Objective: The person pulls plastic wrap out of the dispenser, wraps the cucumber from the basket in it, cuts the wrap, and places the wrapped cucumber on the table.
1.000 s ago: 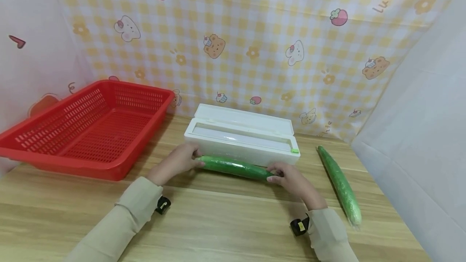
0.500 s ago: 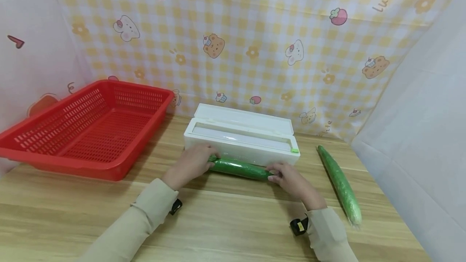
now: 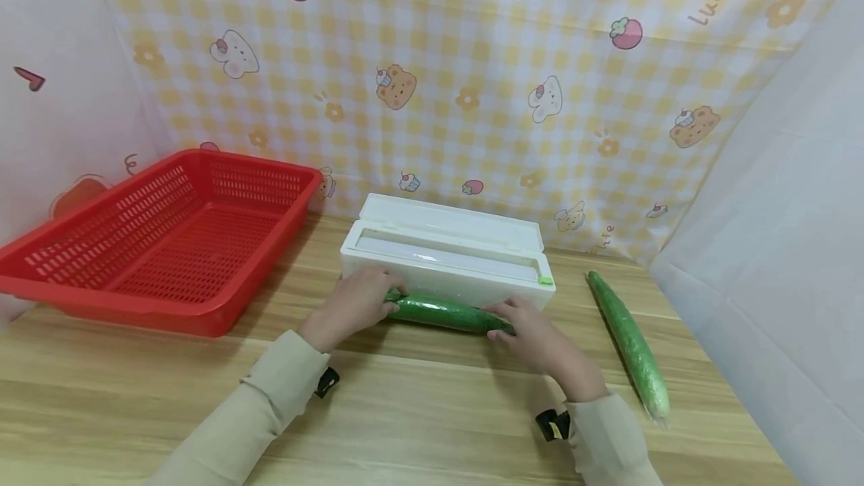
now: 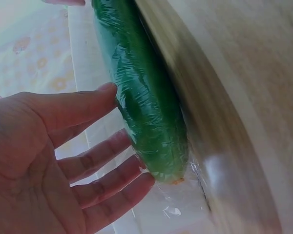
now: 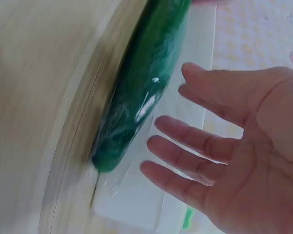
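A cucumber [image 3: 439, 313] wrapped in clear film lies on the wooden table along the front of a long white cling film dispenser [image 3: 452, 282]. At its left end my left hand [image 3: 354, 307] touches its side with thumb and fingertips, the fingers fairly straight. Loose film [image 4: 178, 204] sticks out past that end in the left wrist view. My right hand [image 3: 540, 336] is by the other end; in the right wrist view its relaxed fingers [image 5: 178, 178] stand apart from the wrapped cucumber [image 5: 141, 87], with a gap between.
The dispenser's lid [image 3: 452, 222] is raised, and a green slider [image 3: 545, 280] sits at its right end. To the left stands a red basket [image 3: 223, 321]. Another film-wrapped cucumber [image 3: 628, 343] lies at the right. A checked cloth [image 3: 466, 58] hangs behind.
My left hand has moved right along the cucumber's left end, then stayed there. My right hand has loosened from the right end and its fingers have spread.
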A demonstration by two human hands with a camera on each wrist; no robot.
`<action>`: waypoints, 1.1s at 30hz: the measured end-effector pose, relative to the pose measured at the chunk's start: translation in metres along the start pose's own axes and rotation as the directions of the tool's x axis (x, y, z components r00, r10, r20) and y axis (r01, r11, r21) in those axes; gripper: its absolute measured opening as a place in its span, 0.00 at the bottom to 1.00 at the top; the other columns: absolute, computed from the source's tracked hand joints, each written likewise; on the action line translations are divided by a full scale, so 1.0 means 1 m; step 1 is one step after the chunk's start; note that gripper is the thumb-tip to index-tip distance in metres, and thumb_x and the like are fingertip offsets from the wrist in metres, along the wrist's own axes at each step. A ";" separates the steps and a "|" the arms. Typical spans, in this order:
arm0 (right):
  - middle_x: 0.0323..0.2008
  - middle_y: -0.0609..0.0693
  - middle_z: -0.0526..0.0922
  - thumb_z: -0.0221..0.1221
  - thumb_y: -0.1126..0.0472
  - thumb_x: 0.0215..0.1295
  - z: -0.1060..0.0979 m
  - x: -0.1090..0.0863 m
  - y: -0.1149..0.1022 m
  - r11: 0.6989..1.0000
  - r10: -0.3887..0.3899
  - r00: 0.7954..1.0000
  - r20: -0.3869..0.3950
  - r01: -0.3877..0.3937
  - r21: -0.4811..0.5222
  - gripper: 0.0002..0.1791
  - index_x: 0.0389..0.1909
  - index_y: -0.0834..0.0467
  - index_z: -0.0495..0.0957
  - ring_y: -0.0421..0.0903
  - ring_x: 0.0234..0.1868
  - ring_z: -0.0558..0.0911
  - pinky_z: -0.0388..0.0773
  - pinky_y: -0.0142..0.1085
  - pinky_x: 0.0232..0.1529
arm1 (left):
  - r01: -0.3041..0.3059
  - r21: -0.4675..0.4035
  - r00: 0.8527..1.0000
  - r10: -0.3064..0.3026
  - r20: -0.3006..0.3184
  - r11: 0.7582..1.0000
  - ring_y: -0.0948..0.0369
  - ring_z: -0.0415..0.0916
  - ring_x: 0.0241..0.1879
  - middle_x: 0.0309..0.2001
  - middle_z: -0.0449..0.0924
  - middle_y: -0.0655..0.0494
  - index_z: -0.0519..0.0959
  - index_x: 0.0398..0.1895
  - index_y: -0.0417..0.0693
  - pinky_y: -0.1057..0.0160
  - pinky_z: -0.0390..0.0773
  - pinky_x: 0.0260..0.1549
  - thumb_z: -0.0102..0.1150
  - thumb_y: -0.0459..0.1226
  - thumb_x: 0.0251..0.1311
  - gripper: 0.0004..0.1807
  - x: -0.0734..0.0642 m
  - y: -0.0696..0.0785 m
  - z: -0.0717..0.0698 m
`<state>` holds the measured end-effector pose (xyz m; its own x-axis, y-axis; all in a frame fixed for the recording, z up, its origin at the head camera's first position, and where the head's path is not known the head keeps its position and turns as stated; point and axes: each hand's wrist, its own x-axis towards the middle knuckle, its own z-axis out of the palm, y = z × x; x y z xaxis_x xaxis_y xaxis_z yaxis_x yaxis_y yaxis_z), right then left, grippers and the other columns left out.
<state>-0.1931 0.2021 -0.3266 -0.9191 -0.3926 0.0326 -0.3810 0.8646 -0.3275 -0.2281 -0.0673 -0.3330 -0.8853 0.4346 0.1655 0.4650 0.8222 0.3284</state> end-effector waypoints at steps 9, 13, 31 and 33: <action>0.46 0.58 0.73 0.59 0.63 0.61 0.004 -0.001 -0.005 0.999 -0.033 0.999 -0.005 0.033 -0.003 0.20 0.54 0.65 0.74 0.53 0.49 0.74 0.74 0.46 0.47 | -0.042 -0.007 0.999 0.042 -0.003 0.999 0.58 0.75 0.47 0.46 0.79 0.55 0.81 0.45 0.52 0.57 0.76 0.47 0.63 0.38 0.56 0.13 -0.002 0.011 -0.004; 0.50 0.61 0.71 0.57 0.63 0.63 -0.002 -0.003 0.001 0.998 0.019 0.999 -0.036 -0.017 0.065 0.21 0.57 0.63 0.71 0.57 0.53 0.72 0.72 0.51 0.51 | -0.081 0.004 0.997 0.081 0.002 0.997 0.59 0.74 0.44 0.44 0.78 0.54 0.81 0.46 0.51 0.58 0.75 0.44 0.61 0.40 0.58 0.12 -0.003 0.022 -0.006; 0.60 0.74 0.60 0.55 0.61 0.65 -0.035 -0.016 0.033 0.970 0.181 0.976 -0.122 -0.198 -0.138 0.26 0.64 0.59 0.65 0.75 0.57 0.63 0.66 0.63 0.52 | -0.231 0.035 0.973 0.231 -0.009 0.972 0.58 0.72 0.50 0.51 0.75 0.56 0.77 0.53 0.54 0.60 0.76 0.46 0.57 0.44 0.62 0.17 0.020 0.090 0.002; 0.62 0.73 0.61 0.54 0.61 0.65 -0.035 -0.016 0.034 0.968 0.176 0.979 -0.107 -0.192 -0.159 0.26 0.64 0.59 0.65 0.75 0.57 0.63 0.66 0.63 0.52 | -0.241 0.044 0.970 0.241 -0.006 0.970 0.58 0.72 0.52 0.52 0.74 0.56 0.75 0.55 0.53 0.60 0.76 0.47 0.56 0.45 0.62 0.18 0.025 0.097 0.007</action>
<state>-0.1953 0.2488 -0.3050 -0.9772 -0.1984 0.0755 -0.2088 0.9625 -0.1730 -0.2049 0.0254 -0.3039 -0.7470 0.6177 0.2458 0.6642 0.7086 0.2380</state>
